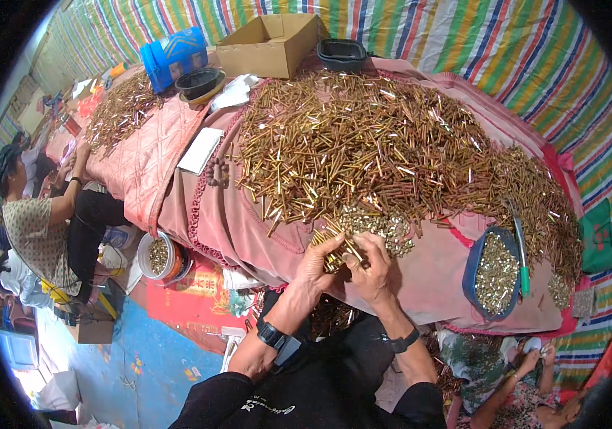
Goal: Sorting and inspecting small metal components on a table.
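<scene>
My left hand (316, 262) is closed around a bunch of thin brass-coloured metal rods (332, 239), their ends fanning out past the fingers. Beside it my right hand (373, 272) is closed in a pinch at the rods' ends, close to the left fingertips. Whatever small piece its fingers grip is hidden. Just beyond both hands lies a patch of small, shiny pale-gold metal pieces (397, 241). Behind that a wide heap of loose brass-coloured rods (363, 143) spreads over the pink cloth (238, 232).
A blue tub (472, 275) of small pieces stands at right with a green-handled tool (524, 280). A clear bucket (143, 255) stands at left. Along the back are a cardboard box (256, 57), a black basin (342, 54) and a blue bucket (177, 58). Co-workers (38, 229) sit left; others' arms show lower right.
</scene>
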`<state>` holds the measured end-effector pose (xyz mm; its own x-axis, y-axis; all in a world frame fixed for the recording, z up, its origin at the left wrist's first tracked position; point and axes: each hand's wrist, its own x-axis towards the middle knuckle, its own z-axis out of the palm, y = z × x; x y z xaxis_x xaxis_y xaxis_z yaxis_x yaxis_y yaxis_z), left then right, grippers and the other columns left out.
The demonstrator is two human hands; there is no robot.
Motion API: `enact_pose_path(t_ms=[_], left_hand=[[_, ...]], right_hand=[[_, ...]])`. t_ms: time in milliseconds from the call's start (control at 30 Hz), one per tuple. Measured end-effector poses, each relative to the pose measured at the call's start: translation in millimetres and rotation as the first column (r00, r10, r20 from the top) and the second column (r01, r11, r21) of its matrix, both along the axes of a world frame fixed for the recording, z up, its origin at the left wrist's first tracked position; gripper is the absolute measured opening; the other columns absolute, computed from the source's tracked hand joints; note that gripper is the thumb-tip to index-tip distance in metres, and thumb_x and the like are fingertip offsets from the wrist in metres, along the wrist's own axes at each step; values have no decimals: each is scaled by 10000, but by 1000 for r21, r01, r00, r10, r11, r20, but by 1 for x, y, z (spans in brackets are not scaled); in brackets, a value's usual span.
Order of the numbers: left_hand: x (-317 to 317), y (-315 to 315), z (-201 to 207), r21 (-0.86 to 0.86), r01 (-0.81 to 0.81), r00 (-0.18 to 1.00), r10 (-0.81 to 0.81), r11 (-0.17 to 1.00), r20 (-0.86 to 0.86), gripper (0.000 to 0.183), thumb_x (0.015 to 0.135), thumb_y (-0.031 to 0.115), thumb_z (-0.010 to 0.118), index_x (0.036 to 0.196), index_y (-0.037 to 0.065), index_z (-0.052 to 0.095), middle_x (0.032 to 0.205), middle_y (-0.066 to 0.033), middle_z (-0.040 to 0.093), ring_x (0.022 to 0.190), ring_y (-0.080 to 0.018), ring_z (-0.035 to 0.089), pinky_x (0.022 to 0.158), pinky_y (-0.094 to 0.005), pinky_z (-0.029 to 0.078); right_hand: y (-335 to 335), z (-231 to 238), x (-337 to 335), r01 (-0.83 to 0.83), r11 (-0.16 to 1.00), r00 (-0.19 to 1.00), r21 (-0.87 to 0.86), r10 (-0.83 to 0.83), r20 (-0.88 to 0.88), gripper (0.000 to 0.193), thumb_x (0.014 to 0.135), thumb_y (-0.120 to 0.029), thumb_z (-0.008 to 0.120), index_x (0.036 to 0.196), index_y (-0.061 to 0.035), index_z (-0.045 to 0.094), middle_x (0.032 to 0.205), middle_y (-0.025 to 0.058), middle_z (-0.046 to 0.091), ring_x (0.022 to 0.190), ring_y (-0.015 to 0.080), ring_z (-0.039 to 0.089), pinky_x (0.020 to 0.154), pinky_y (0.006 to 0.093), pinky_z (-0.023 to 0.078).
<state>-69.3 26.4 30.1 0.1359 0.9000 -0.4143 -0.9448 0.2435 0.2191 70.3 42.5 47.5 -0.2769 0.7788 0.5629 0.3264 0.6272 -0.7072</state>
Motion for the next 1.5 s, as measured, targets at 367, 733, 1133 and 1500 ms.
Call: enact_pose_path(t_ms=[367, 733, 1133, 1500], left_hand=[[6, -1, 10, 1, -49, 989, 49, 999, -136, 189, 861, 92, 685, 1021, 6, 630, 915, -113, 678, 819, -228, 666, 754, -361, 569], [5, -3, 9, 25, -53, 984, 56, 998, -171, 211, 861, 47, 676, 1058, -3, 621, 924, -95, 680, 797, -208, 673, 703, -344, 583], [14, -11, 46, -83, 13, 919, -45, 996, -392, 283, 803, 68, 733, 1055, 39, 608, 859, -71, 669, 755, -223, 660, 668, -383, 574], [16, -11, 24, 24, 63, 929, -50, 998, -367, 350, 800, 62, 741, 1108, 52, 576, 876, -103, 686, 735, -265, 688, 570, -429, 570]], right_hand=[[-13, 10, 16, 18, 1000, 1000, 25, -18, 19, 229, 881, -152, 686, 1046, 3, 651, 966, 148, 608, 896, 301, 612, 789, 370, 496], [-7, 13, 18, -66, 997, 998, -44, 66, 10, 239, 831, -7, 682, 1070, 5, 673, 929, 114, 632, 869, 248, 636, 727, 314, 503], [26, 36, 38, -151, 946, 968, -288, 201, 150, 320, 908, -289, 664, 1052, -3, 683, 922, 121, 640, 823, 209, 644, 679, 310, 504], [126, 69, -48, -154, 639, 543, -754, 692, 476, 601, 829, -572, 649, 899, 21, 713, 657, 46, 605, 600, 124, 540, 537, 312, 437]])
